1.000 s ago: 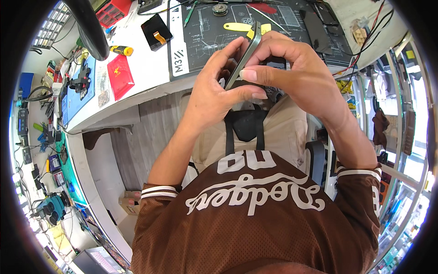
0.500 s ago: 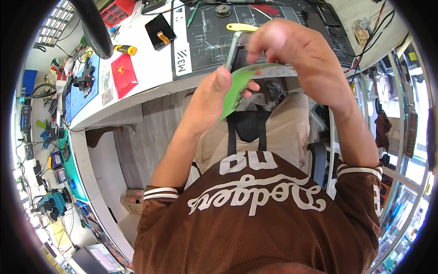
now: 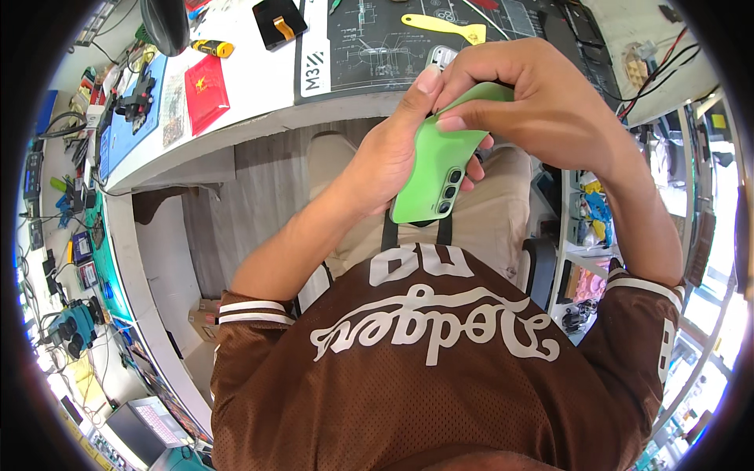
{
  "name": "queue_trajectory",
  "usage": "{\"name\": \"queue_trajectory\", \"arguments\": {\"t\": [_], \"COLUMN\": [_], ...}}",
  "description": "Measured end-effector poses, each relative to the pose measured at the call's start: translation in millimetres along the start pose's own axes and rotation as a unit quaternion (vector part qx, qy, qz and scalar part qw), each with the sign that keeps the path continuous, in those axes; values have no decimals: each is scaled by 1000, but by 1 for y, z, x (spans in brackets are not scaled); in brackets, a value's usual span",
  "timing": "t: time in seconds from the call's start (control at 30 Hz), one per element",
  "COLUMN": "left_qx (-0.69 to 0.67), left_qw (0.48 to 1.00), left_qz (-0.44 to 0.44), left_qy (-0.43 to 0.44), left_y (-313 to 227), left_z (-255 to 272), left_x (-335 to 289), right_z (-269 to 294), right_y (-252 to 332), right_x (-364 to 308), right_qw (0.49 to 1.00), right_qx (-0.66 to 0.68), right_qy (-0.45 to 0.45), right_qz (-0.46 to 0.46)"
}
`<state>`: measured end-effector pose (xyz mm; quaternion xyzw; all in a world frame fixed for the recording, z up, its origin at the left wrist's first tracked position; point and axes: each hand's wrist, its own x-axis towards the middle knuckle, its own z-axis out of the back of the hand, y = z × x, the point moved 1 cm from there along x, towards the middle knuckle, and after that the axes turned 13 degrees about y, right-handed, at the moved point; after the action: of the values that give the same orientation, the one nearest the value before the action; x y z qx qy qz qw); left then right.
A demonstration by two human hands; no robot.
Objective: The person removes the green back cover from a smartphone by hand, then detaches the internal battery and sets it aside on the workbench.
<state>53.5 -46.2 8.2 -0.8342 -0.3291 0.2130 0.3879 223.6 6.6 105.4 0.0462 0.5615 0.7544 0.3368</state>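
Steadily, above the lap [image 3: 503,216] beside the bench [image 3: 263,86], a flexed green back cover [image 3: 430,161] is cradled in the left hand's [image 3: 385,161] wrapped grip and pinched by the right hand [image 3: 542,106], best bent gently to avoid creasing.

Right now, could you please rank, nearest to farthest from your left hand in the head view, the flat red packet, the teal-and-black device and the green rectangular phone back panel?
1. Green phone back panel, held in the left hand.
2. Flat red packet, leftward on the white table.
3. Teal-and-black device, at the picture's far left.
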Motion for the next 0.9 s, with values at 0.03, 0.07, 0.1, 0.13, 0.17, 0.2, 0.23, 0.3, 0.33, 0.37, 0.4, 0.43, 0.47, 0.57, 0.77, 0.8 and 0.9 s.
{"name": "queue_trajectory", "arguments": {"t": [0.03, 0.07, 0.1, 0.13, 0.17, 0.2, 0.23, 0.3, 0.33, 0.37, 0.4, 0.43, 0.47, 0.57, 0.77, 0.8, 0.9], "left_qx": [-2, -3, 0, 2, 5, 1, -4, -20, -33, -45, -51, -56, -61, -35, 57, 59, 53], "left_qw": [1000, 1000, 1000, 1000, 1000, 1000, 1000, 999, 998, 997, 996, 996, 995, 997, 998, 998, 997], "left_qz": [0, 1, -3, -8, -12, -8, -5, -2, -3, -4, -2, 1, 3, 14, -7, -18, -44], "left_qy": [5, 10, 12, 14, 15, 23, 30, 45, 53, 61, 68, 75, 83, 70, 36, 28, 20], "left_y": [-1, 0, -1, -1, -1, -2, -3, -5, -7, -9, -11, -14, -15, -14, -29, -35, -43], "left_z": [1, 1, 1, 1, 1, 2, 4, 7, 8, 8, 7, 6, 5, 13, 16, 12, 8], "left_x": [1, 0, 0, -1, -2, -1, -1, 0, 0, -1, -1, -1, -1, -2, -4, -3, -1], "right_z": [1, 3, 5, 6, 6, 6, 8, 13, 13, 15, 15, 16, 16, 12, 18, 18, 22], "right_y": [1, 2, 4, 5, 7, 7, 5, -1, 2, 10, 13, 11, 8, 10, 15, 15, -6], "right_x": [0, 1, 1, 1, 0, 0, -1, -2, -2, -2, -2, -2, -3, -4, -7, -7, -3], "right_qw": [1000, 1000, 999, 999, 998, 998, 997, 986, 991, 993, 992, 991, 989, 988, 991, 995, 998], "right_qx": [6, 12, 17, 20, 23, 26, 5, -37, -5, 26, 59, 54, 49, 43, -3, 1, 29], "right_qy": [12, 25, 35, 43, 51, 56, 64, 82, 89, 95, 101, 103, 105, 93, 71, 45, 6], "right_qz": [2, 4, 8, 8, 8, 5, 48, 137, 104, 71, 38, 65, 92, 113, 111, 95, 54]}}
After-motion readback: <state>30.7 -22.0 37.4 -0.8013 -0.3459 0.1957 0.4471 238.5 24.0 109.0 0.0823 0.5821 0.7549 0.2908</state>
